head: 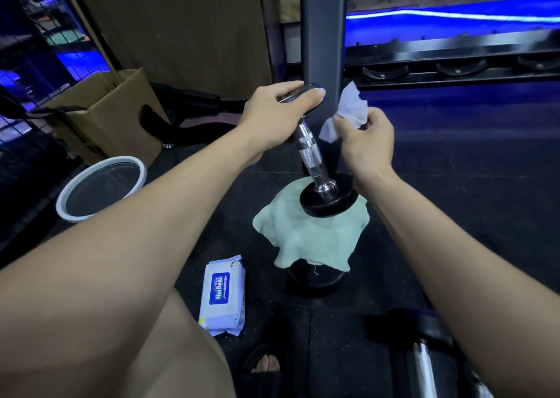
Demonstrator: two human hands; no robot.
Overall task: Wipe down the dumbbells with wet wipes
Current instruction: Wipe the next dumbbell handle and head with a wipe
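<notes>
Chrome-handled dumbbell (315,155) upright between the hands, left hand (278,106) gripping its top, right hand (363,137) pinching a wet wipe (348,109).

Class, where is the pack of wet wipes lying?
In the head view, the pack of wet wipes lies on the floor, lower left of the green cloth.

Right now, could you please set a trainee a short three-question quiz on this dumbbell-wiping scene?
1. True or false: the left hand grips the upper end of the dumbbell.
2. What does the right hand hold? A) wet wipe B) wipes pack C) white basin
3. Fill in: the dumbbell's lower end stands on a ____ cloth.

Key: 1 true; 2 A; 3 green.
</notes>
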